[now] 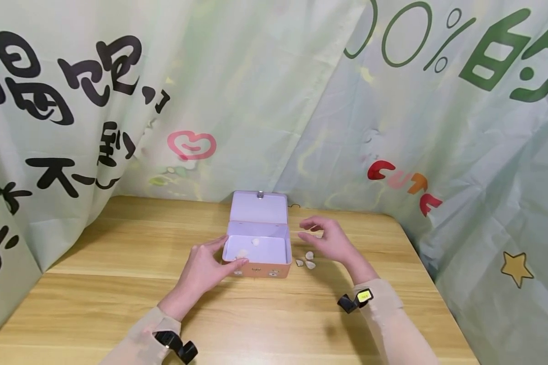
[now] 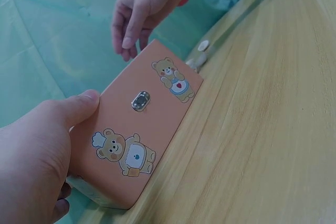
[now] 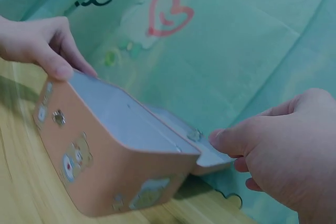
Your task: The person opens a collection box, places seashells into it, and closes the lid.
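Note:
An orange tin box [image 1: 265,270] with a lilac inside stands with its lid [image 1: 259,208] tipped back. Bear pictures and a metal clasp [image 2: 140,100] mark its front. My left hand [image 1: 205,263] holds the box's left front corner, thumb at the front rim. Two small pale pieces, perhaps shells, lie inside the box, one a whitish piece [image 1: 255,242]. Right of the box my right hand [image 1: 331,241] hovers, thumb and fingers apart, with nothing visible between them. Below it, several whitish shell-like pieces [image 1: 309,255] rest on the table.
The wooden table [image 1: 265,324] reaches back to a pale printed curtain [image 1: 237,91] that hangs behind and along both sides. A thin dark loop [image 1: 294,205] lies by the lid's right edge. Each wrist carries a small black camera [image 1: 175,344].

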Available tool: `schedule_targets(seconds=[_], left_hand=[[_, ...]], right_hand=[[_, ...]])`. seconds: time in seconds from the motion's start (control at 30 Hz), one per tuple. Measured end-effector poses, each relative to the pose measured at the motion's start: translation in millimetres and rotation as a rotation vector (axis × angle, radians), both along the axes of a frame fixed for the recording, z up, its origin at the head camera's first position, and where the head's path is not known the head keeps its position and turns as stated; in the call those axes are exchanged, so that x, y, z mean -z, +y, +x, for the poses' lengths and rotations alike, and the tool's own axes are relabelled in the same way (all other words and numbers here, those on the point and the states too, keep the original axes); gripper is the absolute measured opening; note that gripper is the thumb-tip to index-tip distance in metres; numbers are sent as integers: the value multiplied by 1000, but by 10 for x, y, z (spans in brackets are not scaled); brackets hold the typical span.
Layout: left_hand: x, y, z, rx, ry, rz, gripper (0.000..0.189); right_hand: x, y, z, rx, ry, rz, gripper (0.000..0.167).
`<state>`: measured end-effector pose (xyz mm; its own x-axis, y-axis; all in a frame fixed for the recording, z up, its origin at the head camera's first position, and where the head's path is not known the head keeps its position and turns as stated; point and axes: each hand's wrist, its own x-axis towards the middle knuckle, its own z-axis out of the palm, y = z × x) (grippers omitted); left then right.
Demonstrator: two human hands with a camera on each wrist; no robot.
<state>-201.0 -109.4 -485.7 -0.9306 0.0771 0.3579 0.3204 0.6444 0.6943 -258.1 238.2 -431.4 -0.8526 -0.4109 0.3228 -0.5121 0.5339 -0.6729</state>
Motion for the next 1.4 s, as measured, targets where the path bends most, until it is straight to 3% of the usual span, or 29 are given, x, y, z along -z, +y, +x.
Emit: schedule_targets(seconds=[0.33,0.63,1.0,1.4], left_hand=[[11,-9,-20,5,5,1,98],[8,1,-18,13,27,8,96],[20,-1,-9,10,35,9,97],[29,-6,-33,21,17,9,94]], right_hand=[[137,231,-65,104,6,-19,23],[282,397,-128,164,-74,-16,26],[498,465,-255,182,-186,43,35],[646,454,-323,179,-162,66,31]])
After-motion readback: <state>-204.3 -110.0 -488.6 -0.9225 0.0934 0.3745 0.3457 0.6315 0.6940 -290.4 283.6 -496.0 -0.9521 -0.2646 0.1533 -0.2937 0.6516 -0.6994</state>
